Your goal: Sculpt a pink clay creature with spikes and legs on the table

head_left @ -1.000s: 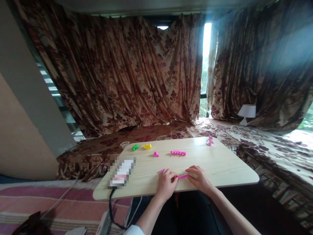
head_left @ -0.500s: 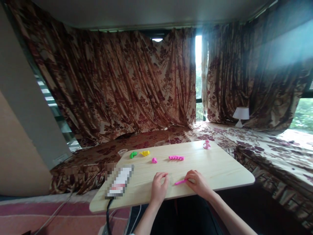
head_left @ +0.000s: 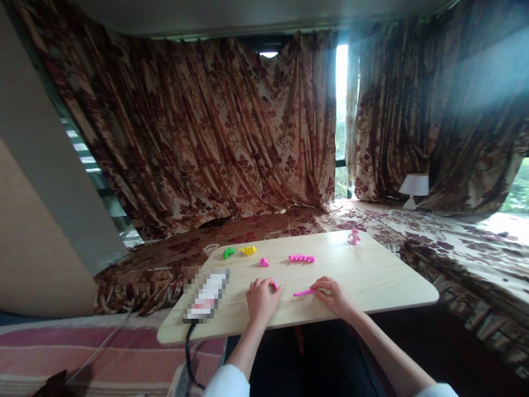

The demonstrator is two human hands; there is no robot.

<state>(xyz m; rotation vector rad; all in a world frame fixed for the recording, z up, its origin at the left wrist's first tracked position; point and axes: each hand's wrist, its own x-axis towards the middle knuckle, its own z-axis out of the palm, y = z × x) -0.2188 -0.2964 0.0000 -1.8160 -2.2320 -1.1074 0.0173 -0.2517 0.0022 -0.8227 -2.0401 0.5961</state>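
My right hand (head_left: 333,296) pinches one end of a thin pink stick (head_left: 303,293), which points left just over the table. My left hand (head_left: 263,299) curls over the tabletop to the left of the stick. A bit of pink material (head_left: 273,285) shows between its thumb and fingers; its full shape is hidden. Beyond my hands lie a small pink lump (head_left: 264,262) and a knobbly pink bar (head_left: 301,258). Farther left are a green piece (head_left: 228,252) and a yellow piece (head_left: 248,251), both of moulded look.
A pale wooden table (head_left: 372,275) stands before me. At its far right corner is a pink figure (head_left: 354,237). A blurred-out flat device (head_left: 205,298) with a black cable lies at the left. Behind are a cloth-covered ledge, a white lamp (head_left: 414,190) and patterned curtains (head_left: 248,127).
My left hand has turned over and closed its fingers, and pink material now shows in them. My right hand keeps hold of the pink stick. The whole view has shifted slightly.
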